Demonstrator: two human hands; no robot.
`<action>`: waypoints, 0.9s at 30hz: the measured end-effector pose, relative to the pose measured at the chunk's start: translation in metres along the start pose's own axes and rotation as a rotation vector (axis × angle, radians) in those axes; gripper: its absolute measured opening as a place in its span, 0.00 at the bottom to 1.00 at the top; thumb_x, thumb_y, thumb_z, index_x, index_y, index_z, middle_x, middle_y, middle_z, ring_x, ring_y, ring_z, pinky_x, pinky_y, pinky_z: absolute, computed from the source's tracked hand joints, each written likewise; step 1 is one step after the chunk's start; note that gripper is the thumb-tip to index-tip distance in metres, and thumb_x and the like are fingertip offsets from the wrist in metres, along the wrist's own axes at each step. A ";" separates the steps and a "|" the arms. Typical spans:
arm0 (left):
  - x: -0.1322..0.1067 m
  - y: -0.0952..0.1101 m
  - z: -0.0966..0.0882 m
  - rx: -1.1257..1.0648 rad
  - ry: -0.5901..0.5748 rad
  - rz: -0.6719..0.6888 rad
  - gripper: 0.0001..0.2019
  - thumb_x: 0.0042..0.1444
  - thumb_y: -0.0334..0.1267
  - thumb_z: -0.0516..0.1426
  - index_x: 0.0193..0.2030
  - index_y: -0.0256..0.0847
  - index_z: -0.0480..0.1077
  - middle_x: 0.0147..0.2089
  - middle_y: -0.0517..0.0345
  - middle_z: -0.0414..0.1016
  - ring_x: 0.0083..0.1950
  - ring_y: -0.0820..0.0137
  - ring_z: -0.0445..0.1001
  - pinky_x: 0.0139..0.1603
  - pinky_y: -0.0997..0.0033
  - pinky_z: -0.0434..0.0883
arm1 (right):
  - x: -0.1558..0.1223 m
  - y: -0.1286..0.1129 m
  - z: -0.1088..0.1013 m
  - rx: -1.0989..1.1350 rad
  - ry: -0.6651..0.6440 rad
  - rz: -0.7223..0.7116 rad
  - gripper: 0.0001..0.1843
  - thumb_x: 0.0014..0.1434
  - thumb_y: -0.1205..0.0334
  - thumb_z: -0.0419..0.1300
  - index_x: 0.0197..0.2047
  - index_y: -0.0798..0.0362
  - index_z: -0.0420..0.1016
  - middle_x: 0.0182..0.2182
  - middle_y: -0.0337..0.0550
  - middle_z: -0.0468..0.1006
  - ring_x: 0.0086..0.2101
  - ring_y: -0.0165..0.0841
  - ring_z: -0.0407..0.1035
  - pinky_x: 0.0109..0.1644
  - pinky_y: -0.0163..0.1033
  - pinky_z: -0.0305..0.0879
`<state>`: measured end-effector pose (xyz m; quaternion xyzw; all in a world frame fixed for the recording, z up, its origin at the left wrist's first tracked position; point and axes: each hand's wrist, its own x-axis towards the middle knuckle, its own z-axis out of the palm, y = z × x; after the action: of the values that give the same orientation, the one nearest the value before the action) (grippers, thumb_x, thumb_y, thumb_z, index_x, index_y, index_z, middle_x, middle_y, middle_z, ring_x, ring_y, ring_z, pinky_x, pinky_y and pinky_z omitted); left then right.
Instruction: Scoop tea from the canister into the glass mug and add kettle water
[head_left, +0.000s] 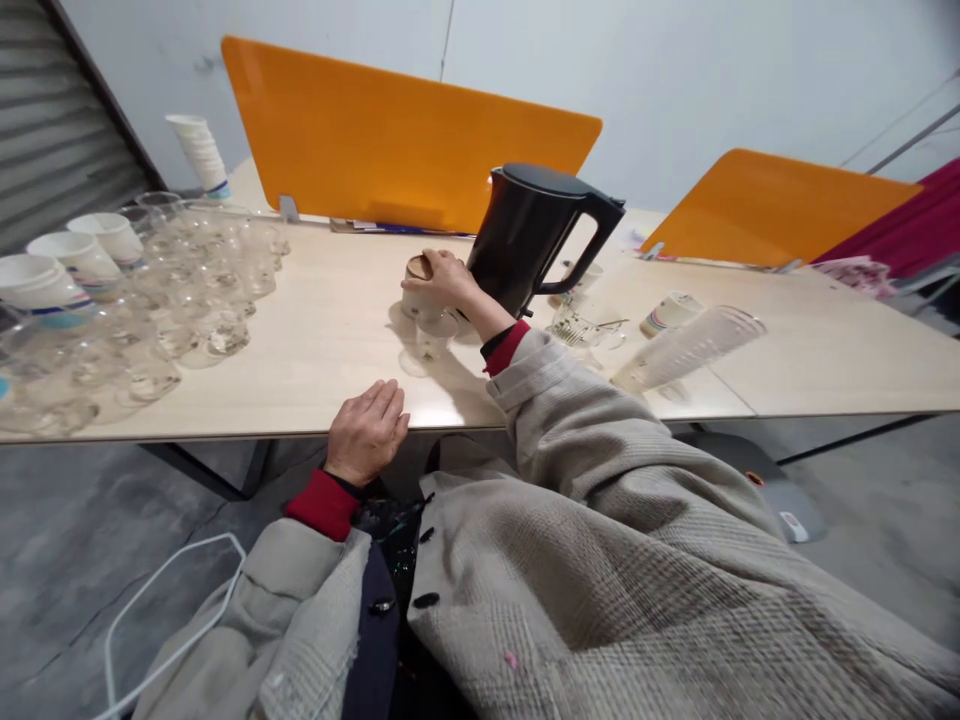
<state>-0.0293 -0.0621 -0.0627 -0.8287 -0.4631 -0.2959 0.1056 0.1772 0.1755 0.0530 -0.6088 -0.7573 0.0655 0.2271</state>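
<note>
My right hand [444, 277] reaches across the wooden table [330, 330] and closes over the top of a small paper cup [417, 290] with a brown inside. A small clear glass [435, 335] stands just in front of that hand. A black electric kettle [534, 235] stands right beside my wrist. My left hand [367, 430] rests at the table's near edge, fingers stretched flat, holding nothing.
Many clear glasses [187, 290] and paper cups [82, 255] crowd the left end. A stack of paper cups [201, 155] stands at the back left. Orange dividers [397, 140] line the far edge. A lying stack of clear cups [686, 350] and a strainer [577, 328] sit right of the kettle.
</note>
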 end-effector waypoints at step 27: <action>0.004 0.004 -0.015 -0.328 0.176 -0.137 0.27 0.77 0.53 0.54 0.74 0.40 0.72 0.71 0.41 0.81 0.72 0.55 0.79 0.72 0.51 0.79 | -0.192 -0.031 -0.081 0.169 0.117 -0.373 0.37 0.66 0.42 0.71 0.72 0.49 0.75 0.63 0.57 0.78 0.64 0.55 0.72 0.72 0.60 0.70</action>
<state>-0.0304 -0.0680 -0.0481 -0.7725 -0.4529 -0.4450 -0.0112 0.2138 -0.0289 0.0859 -0.4398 -0.8341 0.0504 0.3291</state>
